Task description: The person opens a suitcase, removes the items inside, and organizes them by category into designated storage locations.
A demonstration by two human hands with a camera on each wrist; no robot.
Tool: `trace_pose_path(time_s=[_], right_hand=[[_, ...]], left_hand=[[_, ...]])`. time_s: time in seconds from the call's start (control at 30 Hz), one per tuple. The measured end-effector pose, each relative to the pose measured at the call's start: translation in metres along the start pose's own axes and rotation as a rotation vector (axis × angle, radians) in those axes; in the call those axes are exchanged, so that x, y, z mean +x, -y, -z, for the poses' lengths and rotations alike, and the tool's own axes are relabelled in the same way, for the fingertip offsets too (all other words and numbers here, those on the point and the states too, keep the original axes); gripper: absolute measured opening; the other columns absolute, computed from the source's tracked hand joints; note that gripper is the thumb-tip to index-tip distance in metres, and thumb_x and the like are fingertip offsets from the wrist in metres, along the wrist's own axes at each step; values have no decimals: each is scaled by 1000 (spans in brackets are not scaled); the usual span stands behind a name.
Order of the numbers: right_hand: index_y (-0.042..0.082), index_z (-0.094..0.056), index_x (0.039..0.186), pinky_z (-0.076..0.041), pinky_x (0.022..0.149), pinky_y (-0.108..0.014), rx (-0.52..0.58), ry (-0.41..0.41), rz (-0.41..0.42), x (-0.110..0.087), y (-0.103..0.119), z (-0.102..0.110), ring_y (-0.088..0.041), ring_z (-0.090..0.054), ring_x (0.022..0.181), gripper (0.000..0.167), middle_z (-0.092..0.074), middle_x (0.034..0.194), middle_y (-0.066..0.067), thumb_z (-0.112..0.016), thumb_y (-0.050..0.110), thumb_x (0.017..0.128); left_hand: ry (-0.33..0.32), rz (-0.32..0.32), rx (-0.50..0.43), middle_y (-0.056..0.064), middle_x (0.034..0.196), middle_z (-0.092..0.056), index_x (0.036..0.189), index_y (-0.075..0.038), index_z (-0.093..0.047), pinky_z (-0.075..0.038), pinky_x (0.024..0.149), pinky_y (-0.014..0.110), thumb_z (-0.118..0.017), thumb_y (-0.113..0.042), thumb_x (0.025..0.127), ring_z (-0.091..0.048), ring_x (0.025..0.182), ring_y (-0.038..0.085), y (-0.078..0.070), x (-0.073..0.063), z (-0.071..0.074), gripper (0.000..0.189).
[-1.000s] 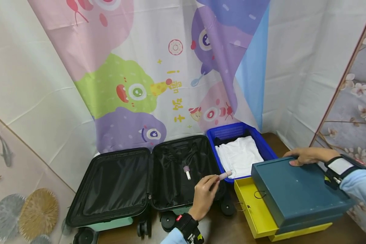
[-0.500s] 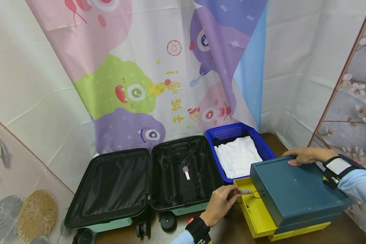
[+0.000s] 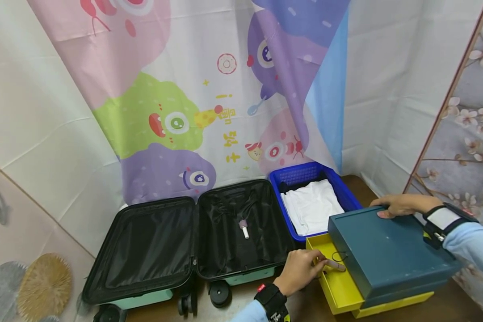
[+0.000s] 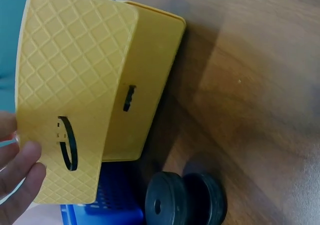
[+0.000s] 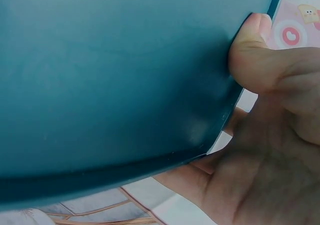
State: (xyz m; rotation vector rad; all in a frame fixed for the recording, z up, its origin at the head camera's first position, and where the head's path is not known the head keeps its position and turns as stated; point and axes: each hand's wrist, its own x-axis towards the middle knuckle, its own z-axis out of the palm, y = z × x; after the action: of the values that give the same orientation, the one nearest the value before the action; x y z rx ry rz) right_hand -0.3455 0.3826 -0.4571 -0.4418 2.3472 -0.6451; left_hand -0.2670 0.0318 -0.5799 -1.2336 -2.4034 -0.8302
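Note:
My left hand (image 3: 300,271) pinches a small pinkish cosmetic tube (image 3: 336,265) over the pulled-out yellow drawer (image 3: 344,288). In the left wrist view its fingers (image 4: 22,167) are beside the drawer's lattice-patterned front (image 4: 75,60) with a black ring pull (image 4: 73,147); the tube is hidden there. My right hand (image 3: 398,205) grips the far edge of the teal drawer cabinet (image 3: 394,255). From the right wrist, the thumb (image 5: 252,50) lies on the cabinet's top, the other fingers round its edge. A mauve-and-white tube (image 3: 244,229) lies in the open suitcase's right half (image 3: 261,250).
The suitcase's left half (image 3: 149,250) lies open beside it, black-lined, with wheels (image 3: 220,294) toward me. Behind the drawer sits a blue basket (image 3: 293,176) with folded white cloth (image 3: 311,208). Another yellow drawer (image 3: 398,304) shows under the cabinet. A printed curtain (image 3: 193,58) hangs behind.
My left hand has carried the pinkish tube rightward and toward me, from above the suitcase and basket edge to over the yellow drawer. My right hand has stayed on the cabinet.

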Motion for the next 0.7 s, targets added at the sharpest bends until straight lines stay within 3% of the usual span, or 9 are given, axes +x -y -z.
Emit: trace_pose_path(time_s=[0.13, 0.3, 0.47, 0.57, 0.7], right_hand=[[-12, -52, 127, -45, 89, -58, 15, 5, 4, 0, 1, 0, -33, -60, 101, 52, -63, 111, -18, -60, 30, 97], [-11, -52, 125, -44, 89, -59, 11, 3, -12, -1, 3, 0, -33, -60, 101, 52, -62, 111, -19, -59, 31, 96], [-12, -52, 125, -44, 90, -58, 14, 10, 1, -1, 4, 0, -32, -59, 100, 49, -62, 111, -18, -59, 28, 98], [-12, -52, 125, -44, 90, -58, 18, 10, 2, -1, 4, 0, -32, -59, 100, 47, -62, 111, -18, -59, 27, 98], [-12, -52, 125, -44, 90, -59, 14, 3, -6, -2, 5, -1, -33, -59, 100, 50, -62, 112, -20, -59, 28, 97]], left_hand=[[6, 1, 2, -9, 81, -72, 91, -17, -75, -38, 58, 4, -71, -21, 92, -54, 62, -11, 0, -2, -2, 5], [-27, -7, 9, -4, 96, -74, 95, -14, -79, -48, 75, 11, -70, -18, 93, -68, 85, 0, 1, -6, -3, 10], [-116, -2, -29, 10, 113, -72, 105, -6, -77, -49, 86, 19, -70, -13, 93, -68, 104, 14, 5, -13, -6, 15], [-169, 18, -84, 11, 114, -71, 112, -4, -73, -50, 83, 16, -70, -10, 91, -68, 102, 13, 9, -18, -7, 22], [-165, 41, -133, 3, 103, -72, 109, -8, -72, -47, 71, 10, -68, -9, 93, -64, 87, 0, 13, -21, -7, 17]])
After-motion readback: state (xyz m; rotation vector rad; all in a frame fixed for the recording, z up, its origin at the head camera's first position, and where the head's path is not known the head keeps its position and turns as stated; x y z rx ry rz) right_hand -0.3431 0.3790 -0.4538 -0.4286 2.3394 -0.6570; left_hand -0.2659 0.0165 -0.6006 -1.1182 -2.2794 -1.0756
